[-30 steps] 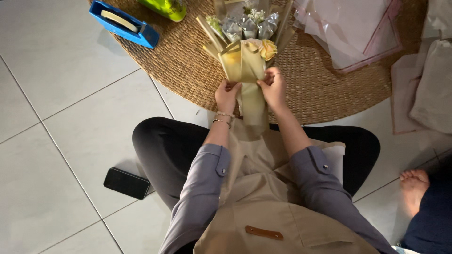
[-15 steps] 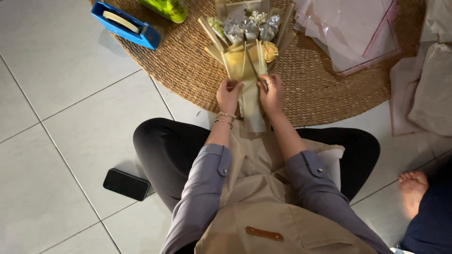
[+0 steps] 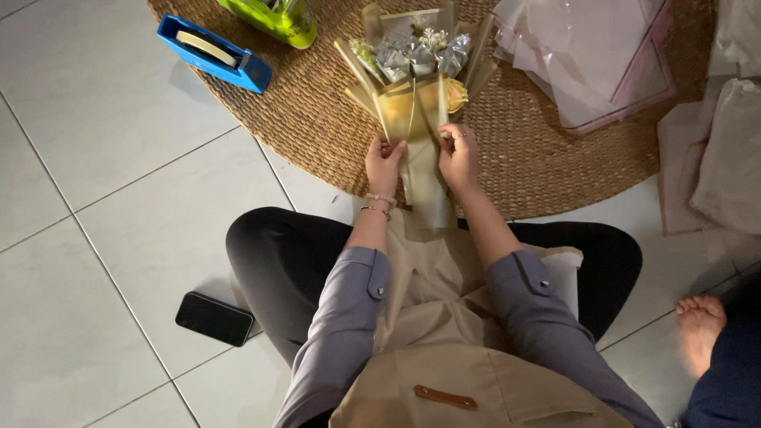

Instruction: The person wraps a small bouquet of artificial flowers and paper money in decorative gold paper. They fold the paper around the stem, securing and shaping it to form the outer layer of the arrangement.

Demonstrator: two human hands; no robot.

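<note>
Left hand (image 3: 384, 164) and right hand (image 3: 458, 156) each grip, seemingly clenched, the bouquet (image 3: 416, 103) wrap (gold paper).

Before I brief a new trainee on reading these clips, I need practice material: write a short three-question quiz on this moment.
1. True or false: both the left hand and the right hand grip the wrapped bouquet.
2. Which thing lies on the tiled floor beside the person's left knee?
A. black phone
B. blue tape dispenser
C. clear plastic sheets
3. Fill in: the bouquet's top rests over the round woven ____.

Key
1. True.
2. A; the dispenser and the sheets lie on the mat.
3. Mat.
</note>
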